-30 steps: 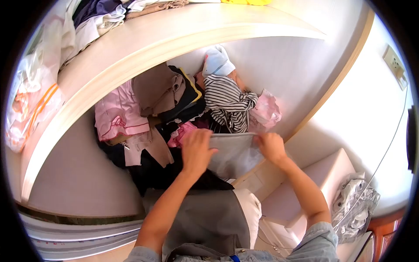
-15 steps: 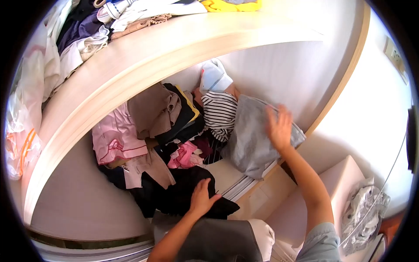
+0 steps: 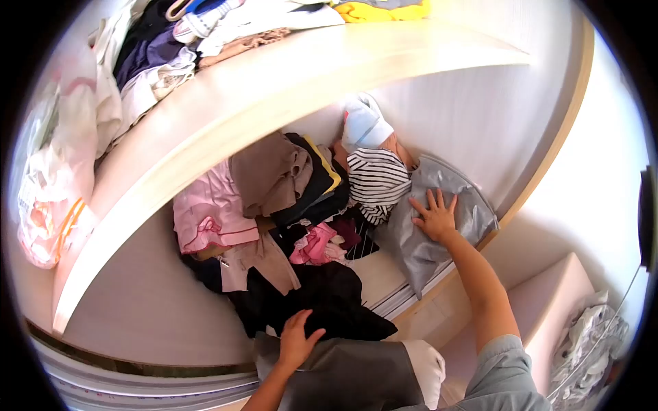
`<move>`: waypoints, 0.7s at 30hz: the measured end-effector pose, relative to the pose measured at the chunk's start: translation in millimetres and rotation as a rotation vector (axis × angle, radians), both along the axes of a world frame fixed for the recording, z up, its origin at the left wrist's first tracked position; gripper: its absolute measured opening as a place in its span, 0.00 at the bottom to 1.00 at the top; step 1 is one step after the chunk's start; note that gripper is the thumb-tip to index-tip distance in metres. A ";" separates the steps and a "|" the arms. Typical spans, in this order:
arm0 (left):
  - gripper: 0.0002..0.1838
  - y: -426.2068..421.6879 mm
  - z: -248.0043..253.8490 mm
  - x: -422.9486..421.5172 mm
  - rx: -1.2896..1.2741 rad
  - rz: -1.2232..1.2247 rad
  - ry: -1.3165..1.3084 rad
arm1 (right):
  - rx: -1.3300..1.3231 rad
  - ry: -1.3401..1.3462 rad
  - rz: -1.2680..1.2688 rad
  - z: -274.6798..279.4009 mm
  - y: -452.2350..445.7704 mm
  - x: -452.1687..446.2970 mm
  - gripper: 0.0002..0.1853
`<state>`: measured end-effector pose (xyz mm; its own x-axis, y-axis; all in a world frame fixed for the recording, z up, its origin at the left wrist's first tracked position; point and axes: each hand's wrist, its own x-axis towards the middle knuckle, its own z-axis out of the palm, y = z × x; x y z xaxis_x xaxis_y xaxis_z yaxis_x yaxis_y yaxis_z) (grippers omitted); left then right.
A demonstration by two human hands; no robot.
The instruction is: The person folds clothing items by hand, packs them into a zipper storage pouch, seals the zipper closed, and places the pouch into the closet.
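Observation:
My right hand point(image 3: 436, 218) lies with fingers spread on a grey, slightly shiny bag or folded cloth point(image 3: 411, 257) against the cupboard's right wall. My left hand point(image 3: 299, 341) is open, fingers loosely apart, beside the near edge of a black garment point(image 3: 322, 298). Beneath that hand is a dark grey item point(image 3: 356, 373) with a pale end; I cannot make out its kind. Left of the grey bag sit a black-and-white striped garment point(image 3: 377, 179), a pink crumpled cloth point(image 3: 314, 243) and a brown folded garment point(image 3: 267, 178). A pink garment point(image 3: 211, 216) lies further left.
A pale wooden shelf point(image 3: 288, 75) curves above the clothes, with more clothes and a yellow cloth point(image 3: 384, 11) on it. A clear plastic bag point(image 3: 58, 205) hangs at left. Sliding-door tracks point(image 3: 144, 394) run along the front. A pale box point(image 3: 541, 301) stands at right.
My right hand has come down from above the grey bag and now presses flat on it, denting it. My left hand has drawn back slightly toward me. The view has shifted a little.

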<state>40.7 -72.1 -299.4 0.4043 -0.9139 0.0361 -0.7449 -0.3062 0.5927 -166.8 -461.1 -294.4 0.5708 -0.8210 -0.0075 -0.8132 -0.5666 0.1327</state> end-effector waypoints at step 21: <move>0.22 43.4 25.2 -4.4 -0.272 0.199 0.024 | -0.018 -0.371 -0.062 32.8 23.1 97.0 0.28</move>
<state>36.3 -28.7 -274.2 0.5775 -0.7750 0.2567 -0.6715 -0.2722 0.6892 -69.8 -438.0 -261.6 0.4812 -0.8523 0.2051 -0.8406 -0.5150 -0.1678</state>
